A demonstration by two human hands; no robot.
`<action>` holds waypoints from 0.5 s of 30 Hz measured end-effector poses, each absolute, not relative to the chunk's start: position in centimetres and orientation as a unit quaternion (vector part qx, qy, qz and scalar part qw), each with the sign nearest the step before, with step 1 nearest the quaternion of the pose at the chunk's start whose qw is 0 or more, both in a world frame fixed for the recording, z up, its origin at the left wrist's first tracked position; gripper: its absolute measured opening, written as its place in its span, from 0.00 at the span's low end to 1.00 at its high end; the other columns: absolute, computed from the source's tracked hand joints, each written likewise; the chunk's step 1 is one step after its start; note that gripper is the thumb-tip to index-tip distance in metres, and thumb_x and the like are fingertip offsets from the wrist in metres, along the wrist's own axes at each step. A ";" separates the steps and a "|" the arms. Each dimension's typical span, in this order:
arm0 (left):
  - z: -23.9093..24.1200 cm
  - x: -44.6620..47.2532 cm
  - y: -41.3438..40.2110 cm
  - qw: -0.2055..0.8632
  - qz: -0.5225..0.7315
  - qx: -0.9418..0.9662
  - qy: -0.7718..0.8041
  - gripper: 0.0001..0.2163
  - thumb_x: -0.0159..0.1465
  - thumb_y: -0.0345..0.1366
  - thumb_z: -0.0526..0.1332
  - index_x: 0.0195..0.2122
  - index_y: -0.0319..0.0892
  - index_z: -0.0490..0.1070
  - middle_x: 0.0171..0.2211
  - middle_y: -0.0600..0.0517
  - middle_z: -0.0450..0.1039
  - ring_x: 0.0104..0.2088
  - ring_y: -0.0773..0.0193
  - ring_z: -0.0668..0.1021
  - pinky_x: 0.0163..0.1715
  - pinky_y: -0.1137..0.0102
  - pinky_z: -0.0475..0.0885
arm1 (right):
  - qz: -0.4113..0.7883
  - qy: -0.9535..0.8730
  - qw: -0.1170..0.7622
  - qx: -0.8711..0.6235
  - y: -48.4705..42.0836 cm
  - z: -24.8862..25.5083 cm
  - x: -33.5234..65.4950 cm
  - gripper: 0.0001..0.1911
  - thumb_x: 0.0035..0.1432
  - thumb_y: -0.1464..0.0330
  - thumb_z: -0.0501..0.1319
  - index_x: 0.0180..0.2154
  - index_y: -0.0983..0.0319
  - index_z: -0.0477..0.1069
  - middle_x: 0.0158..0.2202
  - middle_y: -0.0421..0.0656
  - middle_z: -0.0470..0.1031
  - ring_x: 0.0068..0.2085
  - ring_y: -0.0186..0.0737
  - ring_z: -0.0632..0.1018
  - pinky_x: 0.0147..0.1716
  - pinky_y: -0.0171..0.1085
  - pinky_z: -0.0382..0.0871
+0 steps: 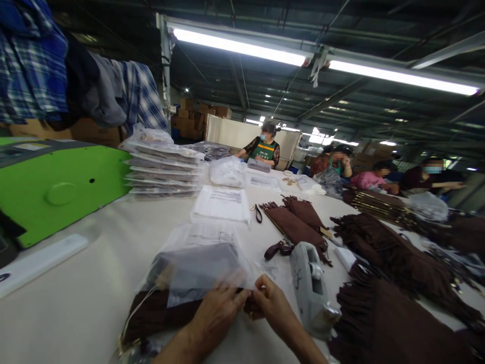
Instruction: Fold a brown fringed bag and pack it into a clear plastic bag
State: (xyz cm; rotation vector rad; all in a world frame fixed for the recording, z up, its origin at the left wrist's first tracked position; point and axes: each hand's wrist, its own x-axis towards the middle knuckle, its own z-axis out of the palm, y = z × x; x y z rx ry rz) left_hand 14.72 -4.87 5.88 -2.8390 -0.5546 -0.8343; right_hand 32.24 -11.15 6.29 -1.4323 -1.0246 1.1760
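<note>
A dark brown fringed pouch (pixel 151 316) lies in front of me, partly inside a clear plastic bag (pixel 212 237). A grey sheet (pixel 200 270) covers its upper part, and a white string with a tag hangs at its left end. Flat across the pouch's right part rests my left hand (pixel 217 306), fingers stretched out and partly blurred. My right hand (pixel 275 306) is closed in a pinch at the pouch's right end, on a small dark brown piece with a bit of gold metal. The fingers hide most of that piece.
A grey tape dispenser (pixel 312 288) stands close right of my right hand. Brown fringed pouches (pixel 401 323) spread along the right. Ahead lie printed plastic bags (pixel 222 205) and a stack of bagged goods (pixel 162 169). A green machine (pixel 64 187) stands left; co-workers (pixel 263 149) sit beyond.
</note>
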 end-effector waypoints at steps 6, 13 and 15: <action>6.2 16.2 -4.1 -0.023 -0.231 -0.958 -0.168 0.05 0.64 0.40 0.63 0.39 0.47 0.72 0.39 0.54 0.76 0.41 0.60 0.77 0.44 0.69 0.72 | 0.431 -0.461 0.453 -0.630 -12.2 7.1 32.0 0.15 0.54 0.56 0.58 0.30 0.57 0.55 0.20 0.34 0.70 0.21 0.35 0.73 0.19 0.31 0.65; 5.4 16.8 -5.7 -0.031 -0.235 -0.947 -0.217 0.01 0.64 0.34 0.62 0.36 0.45 0.72 0.37 0.52 0.75 0.40 0.57 0.76 0.44 0.64 0.72 | 0.418 -0.400 0.526 -0.624 -14.3 6.1 32.1 0.23 0.54 0.44 0.57 0.32 0.56 0.55 0.25 0.39 0.74 0.25 0.40 0.78 0.24 0.36 0.72; 5.2 17.2 -6.2 -0.031 -0.248 -0.934 -0.255 0.04 0.64 0.31 0.59 0.38 0.42 0.72 0.38 0.48 0.76 0.40 0.56 0.77 0.43 0.62 0.72 | 0.383 -0.389 0.548 -0.634 -15.0 5.7 31.8 0.26 0.54 0.42 0.56 0.33 0.56 0.56 0.26 0.41 0.75 0.25 0.42 0.79 0.26 0.38 0.73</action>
